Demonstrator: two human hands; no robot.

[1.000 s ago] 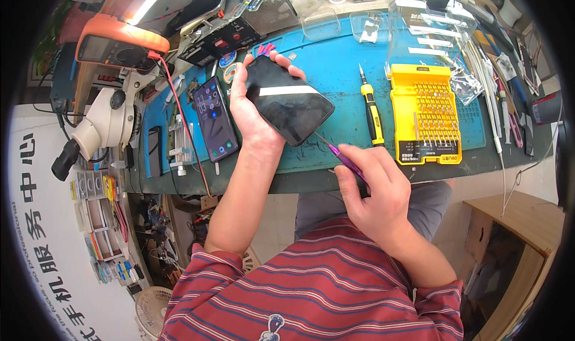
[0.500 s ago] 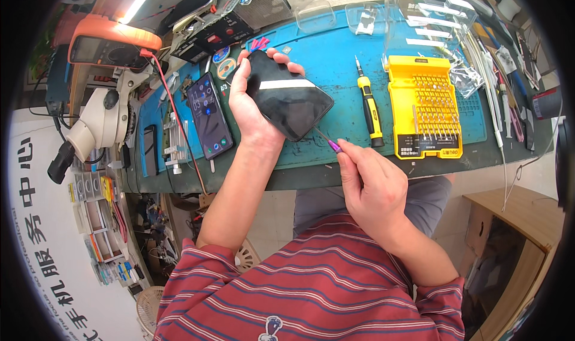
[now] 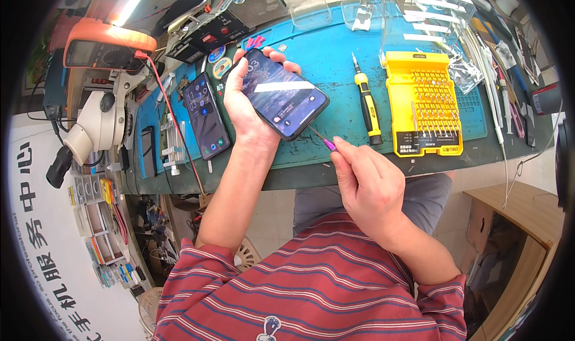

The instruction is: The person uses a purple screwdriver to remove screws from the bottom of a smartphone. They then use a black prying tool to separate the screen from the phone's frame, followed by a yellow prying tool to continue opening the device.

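A black smartphone (image 3: 284,104) with a lit lock screen rests tilted in my left hand (image 3: 247,104), thumb along one long edge and fingers round the other. Light reflects in a white band across its glass. My right hand (image 3: 368,179) pinches a thin screwdriver with a purple handle (image 3: 329,144). Its shaft points up to the phone's lower edge; whether the tip touches or goes in, I cannot make out. A second phone (image 3: 208,116) with its screen on lies on the mat, left of my left hand.
Right of the phone lie a yellow-and-black screwdriver (image 3: 367,104) and a yellow bit case (image 3: 422,104) with its clear lid raised. An orange multimeter (image 3: 108,46) and a white microscope (image 3: 99,122) stand at the left. Tweezers and tools (image 3: 509,71) line the right edge of the blue mat (image 3: 323,59).
The held phone's screen has gone from dark to lit. Both hands keep their grips, and the whole view has shifted slightly.
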